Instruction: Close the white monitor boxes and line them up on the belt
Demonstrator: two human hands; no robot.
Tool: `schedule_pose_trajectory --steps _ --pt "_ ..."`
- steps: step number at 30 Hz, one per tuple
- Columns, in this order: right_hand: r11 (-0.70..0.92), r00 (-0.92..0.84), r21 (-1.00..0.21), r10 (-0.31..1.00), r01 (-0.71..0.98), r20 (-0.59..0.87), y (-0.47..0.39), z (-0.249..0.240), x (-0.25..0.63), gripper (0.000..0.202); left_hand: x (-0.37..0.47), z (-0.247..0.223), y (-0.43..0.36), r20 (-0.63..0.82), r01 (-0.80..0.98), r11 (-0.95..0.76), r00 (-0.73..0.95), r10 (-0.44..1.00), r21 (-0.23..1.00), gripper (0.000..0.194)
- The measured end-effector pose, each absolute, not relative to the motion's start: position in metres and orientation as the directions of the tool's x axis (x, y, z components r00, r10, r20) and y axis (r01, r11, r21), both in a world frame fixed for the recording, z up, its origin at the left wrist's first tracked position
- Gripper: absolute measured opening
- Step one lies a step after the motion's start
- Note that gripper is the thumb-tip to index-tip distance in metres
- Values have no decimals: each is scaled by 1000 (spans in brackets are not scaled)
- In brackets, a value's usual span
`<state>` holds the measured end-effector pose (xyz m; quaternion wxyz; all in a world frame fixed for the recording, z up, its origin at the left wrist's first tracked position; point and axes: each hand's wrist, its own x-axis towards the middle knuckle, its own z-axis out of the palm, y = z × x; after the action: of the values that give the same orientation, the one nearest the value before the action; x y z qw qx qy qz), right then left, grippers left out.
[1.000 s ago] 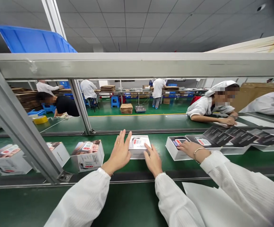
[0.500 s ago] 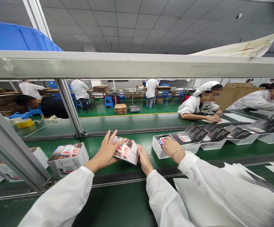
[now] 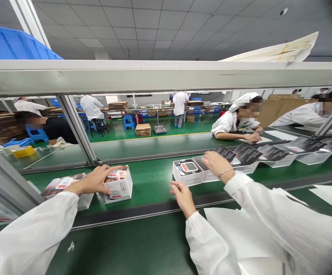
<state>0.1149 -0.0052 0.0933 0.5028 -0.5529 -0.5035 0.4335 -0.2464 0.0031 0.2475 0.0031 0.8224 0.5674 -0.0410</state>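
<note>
My left hand (image 3: 95,181) grips a closed printed carton (image 3: 119,188) from its left side, fingers over the top and thumb at the front. The carton sits on the green belt (image 3: 151,179), its top showing a foot and a device picture. Just left of it, partly behind my wrist, is another printed carton (image 3: 64,183). My right hand (image 3: 183,195) is empty, fingers apart, in front of an open white box (image 3: 187,176) with a blood pressure monitor (image 3: 188,167) in it. A co-worker's hand (image 3: 218,165) with a bracelet reaches to the box beside it.
Several open boxes with dark lids (image 3: 272,153) line the belt to the right. White sheets (image 3: 229,229) lie at the front right. A metal post (image 3: 75,130) and a crossbar (image 3: 154,78) frame the bench. A co-worker in a white cap (image 3: 237,116) leans on the far side.
My left hand has carried the carton left and down onto the belt, beside the other carton. My right hand has let go of it. The co-worker's hand has uncovered the monitor box.
</note>
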Motion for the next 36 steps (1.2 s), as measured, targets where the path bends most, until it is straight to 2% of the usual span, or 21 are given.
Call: schedule_pose_trajectory --steps 3,6,7,9,11,12,15,18,21,25,28,30,33,35,36 --pt "19 395 -990 916 137 72 0 95 141 29 -259 242 3 -41 940 -330 327 944 -86 102" --pt "-34 714 -982 691 184 110 8 101 161 31 -239 233 -4 145 947 -296 313 938 -127 105" --pt "-64 763 -981 638 183 101 11 103 167 33 -224 229 -7 221 944 -309 327 919 -113 101" --pt "-94 788 -982 611 167 75 15 105 175 37 -183 217 -10 321 926 -375 367 873 -39 87" --pt "-89 765 -982 640 164 70 18 104 179 43 -133 203 -7 315 897 -431 383 869 100 78" --pt "-86 748 -983 660 165 68 19 103 180 44 -107 196 -1 273 878 -447 393 878 174 81" --pt "-107 693 -983 720 146 24 21 96 178 45 -42 181 32 150 823 -454 429 891 340 118" --pt "-89 634 -989 773 121 8 20 91 176 46 -12 177 70 72 797 -441 454 888 414 136" --pt "-19 570 -993 820 114 50 18 91 169 43 -19 175 82 45 774 -441 474 879 455 132" --pt "60 494 -993 863 105 105 14 102 145 37 -57 171 61 75 750 -452 479 874 483 123" --pt "113 427 -984 890 136 161 8 112 123 35 -82 163 36 155 728 -460 449 880 509 118" --pt "169 390 -954 884 249 258 3 116 111 38 -88 155 13 263 756 -441 355 897 483 110" --pt "281 281 -846 856 453 435 -6 119 99 46 -86 147 -29 542 848 -411 182 820 336 84" --pt "311 168 -769 865 558 473 -12 121 94 45 -83 147 -55 728 880 -427 153 669 207 71" --pt "309 118 -742 880 595 461 -14 122 92 44 -82 148 -64 774 885 -440 170 610 152 68"
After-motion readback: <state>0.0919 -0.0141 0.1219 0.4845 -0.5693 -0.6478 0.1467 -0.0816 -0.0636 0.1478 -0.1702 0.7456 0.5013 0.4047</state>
